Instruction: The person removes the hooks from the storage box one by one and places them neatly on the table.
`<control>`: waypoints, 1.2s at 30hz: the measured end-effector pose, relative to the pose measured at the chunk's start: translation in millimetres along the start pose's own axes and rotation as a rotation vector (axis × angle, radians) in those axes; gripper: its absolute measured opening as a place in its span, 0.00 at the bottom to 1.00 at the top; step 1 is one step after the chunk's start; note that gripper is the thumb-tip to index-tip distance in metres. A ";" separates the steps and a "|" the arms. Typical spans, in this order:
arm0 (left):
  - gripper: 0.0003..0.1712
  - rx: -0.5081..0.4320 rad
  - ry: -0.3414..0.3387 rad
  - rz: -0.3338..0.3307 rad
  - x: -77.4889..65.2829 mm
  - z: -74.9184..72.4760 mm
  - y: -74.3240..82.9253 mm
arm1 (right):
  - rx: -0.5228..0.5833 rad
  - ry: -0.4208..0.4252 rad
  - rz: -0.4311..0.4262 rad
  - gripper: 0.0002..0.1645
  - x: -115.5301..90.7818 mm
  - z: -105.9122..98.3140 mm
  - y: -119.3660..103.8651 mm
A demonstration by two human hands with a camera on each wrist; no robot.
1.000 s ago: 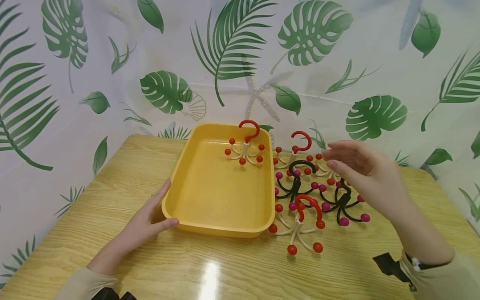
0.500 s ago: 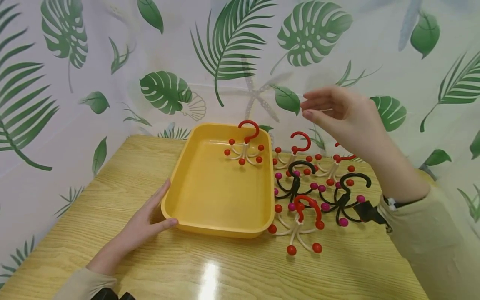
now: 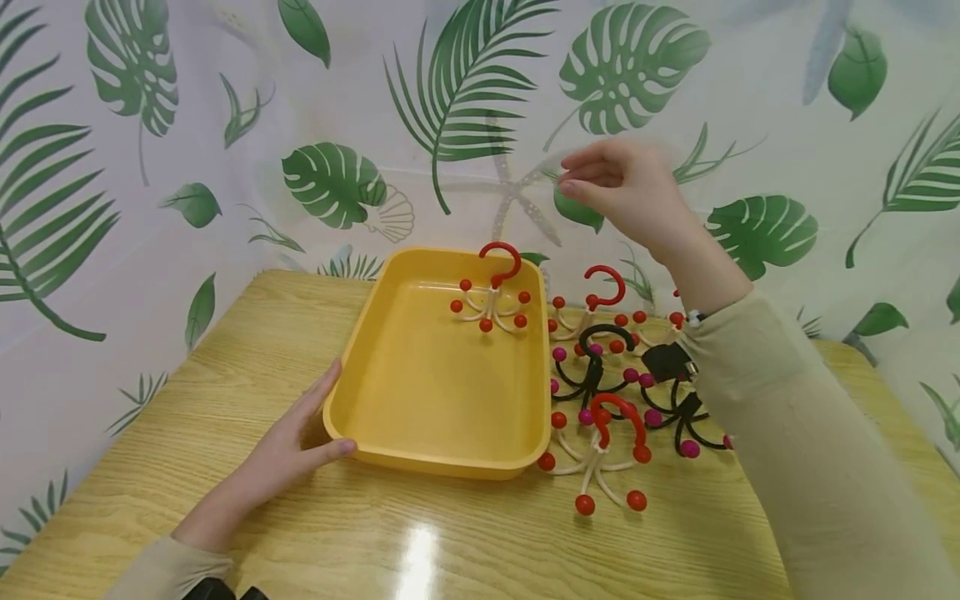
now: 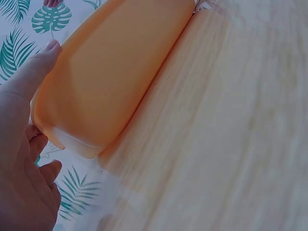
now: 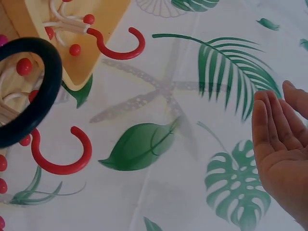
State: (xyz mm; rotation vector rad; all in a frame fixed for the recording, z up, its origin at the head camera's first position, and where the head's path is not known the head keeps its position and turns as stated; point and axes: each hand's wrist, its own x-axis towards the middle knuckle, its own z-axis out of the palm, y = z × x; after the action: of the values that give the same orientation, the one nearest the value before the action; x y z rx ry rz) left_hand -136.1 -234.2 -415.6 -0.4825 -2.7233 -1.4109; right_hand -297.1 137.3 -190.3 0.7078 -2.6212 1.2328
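Note:
My left hand (image 3: 288, 442) holds the near-left corner of the yellow tray (image 3: 450, 400), thumb on the front rim and fingers along the left side. One red hook with white, red-ball-tipped arms (image 3: 495, 281) stands inside the tray's far right corner. High over the tray's right side, in front of the wall, my right hand (image 3: 622, 187) is raised with nothing in it, fingers loosely bent. Its palm shows bare in the right wrist view. More such pieces sit right of the tray, among them a black hook with magenta balls (image 3: 592, 371) and a red one in front (image 3: 600, 442).
A second black piece (image 3: 686, 407) is partly covered by my right sleeve (image 3: 780, 400). Behind it are more red-and-white pieces, one red hook (image 3: 617, 287) close to the leaf-patterned wall cloth (image 3: 247, 150). Everything stands on a wooden table (image 3: 315, 533).
My right hand has risen from above the pieces on the right and moved left, empty throughout. My left hand and the tray have stayed in place.

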 end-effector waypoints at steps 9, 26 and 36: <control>0.54 0.021 0.006 0.005 0.1 0.3 -1.3 | 0.075 -0.067 0.097 0.20 28.3 23.8 25.9; 0.54 0.017 0.003 0.005 -0.4 -0.7 -0.4 | -0.013 -0.180 0.252 0.25 38.1 74.3 74.0; 0.54 0.021 0.006 0.005 -0.3 -0.2 -1.7 | -0.046 -0.233 0.235 0.23 36.0 90.7 77.9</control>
State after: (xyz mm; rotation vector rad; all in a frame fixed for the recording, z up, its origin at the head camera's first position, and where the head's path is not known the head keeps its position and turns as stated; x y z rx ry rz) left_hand -136.3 -235.4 -416.9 -0.4822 -2.7273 -1.3795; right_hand -361.1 98.5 -290.4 0.5793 -2.9867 1.2077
